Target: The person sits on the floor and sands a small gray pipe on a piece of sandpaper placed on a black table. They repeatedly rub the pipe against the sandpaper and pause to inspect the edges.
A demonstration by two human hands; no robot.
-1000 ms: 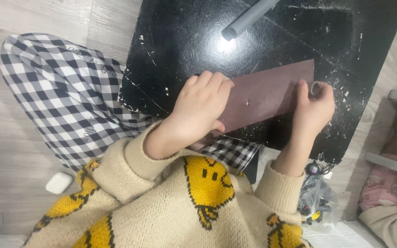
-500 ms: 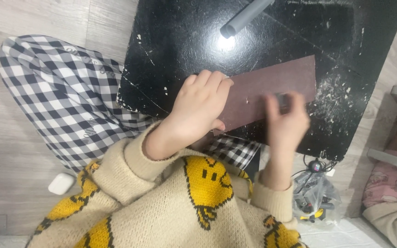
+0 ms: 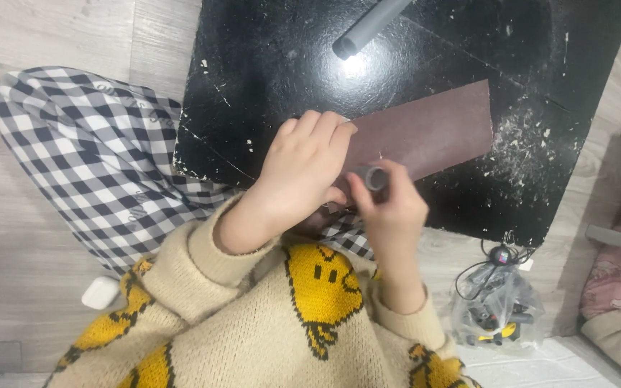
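Note:
A brown sheet of sandpaper (image 3: 433, 133) lies on a glossy black board (image 3: 282, 65). My left hand (image 3: 303, 172) lies flat on the sheet's left end, fingers together, pressing it down. My right hand (image 3: 389, 205) is closed around a small grey cylindrical piece (image 3: 375, 176), held against the sheet's near edge just right of my left hand. A longer grey tube (image 3: 368, 27) lies on the board at the back, apart from both hands.
White dust is scattered on the board's right side (image 3: 526, 154). A clear bag with cables and small parts (image 3: 494, 309) sits on the wooden floor at the right. A small white case (image 3: 100, 292) lies at the left. My checked trouser leg (image 3: 95, 158) borders the board.
My right hand has slid left along the sandpaper with the grey piece, from the sheet's right end to beside my left hand. The left hand has stayed in place.

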